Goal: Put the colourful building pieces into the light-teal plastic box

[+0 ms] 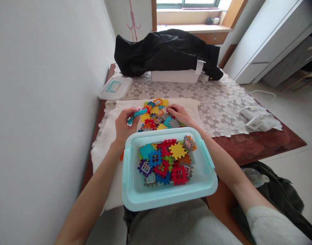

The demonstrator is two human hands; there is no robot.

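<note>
My left hand (126,124) is closed on a teal interlocking building tile (140,113), pinched between thumb and fingers above the left side of a pile of tiles. The pile (154,110) lies on a white cloth and mixes yellow, red, orange, blue and grey pieces with notched edges. Over the pile's right side is my right hand (180,115), its fingers curled together at the tips; whether a small piece is between them is hidden. Nearer my body, a light teal plastic tub (168,200) holds more tiles, some with window shapes, such as a red window tile (179,174).
A clear lid with a teal handle (116,87) lies at the table's left, by the wall. Black cloth (168,51) covers a white box at the back. A white cable and bag (260,115) rest at the right edge. A dark bag with a bottle (256,177) is lower right.
</note>
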